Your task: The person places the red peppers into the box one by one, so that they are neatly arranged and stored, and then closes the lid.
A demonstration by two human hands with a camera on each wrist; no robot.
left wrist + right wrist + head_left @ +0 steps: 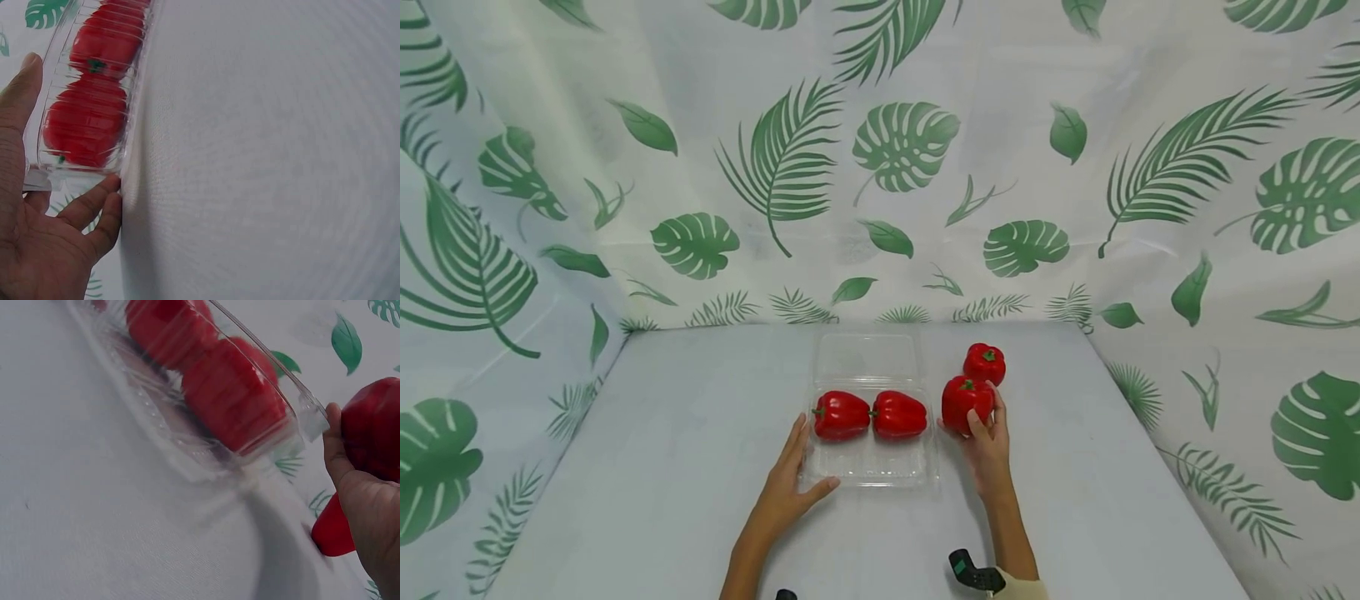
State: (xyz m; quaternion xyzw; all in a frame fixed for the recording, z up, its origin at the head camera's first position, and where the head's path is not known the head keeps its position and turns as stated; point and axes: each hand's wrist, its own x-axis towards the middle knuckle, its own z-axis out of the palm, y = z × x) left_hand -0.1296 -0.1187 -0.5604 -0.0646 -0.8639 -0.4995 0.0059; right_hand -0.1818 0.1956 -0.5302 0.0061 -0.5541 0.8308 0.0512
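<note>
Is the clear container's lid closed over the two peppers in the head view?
No, the lid is open on the far side, leaving both peppers uncovered.

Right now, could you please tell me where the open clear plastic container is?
In the head view, the open clear plastic container sits centrally on the white table, between the person's left hand and the right hand holding a red bell pepper.

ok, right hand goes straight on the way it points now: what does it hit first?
Likely the far red pepper, just beyond the held pepper in the right hand; the held pepper would lead. Height is unclear, so it might pass over.
</note>
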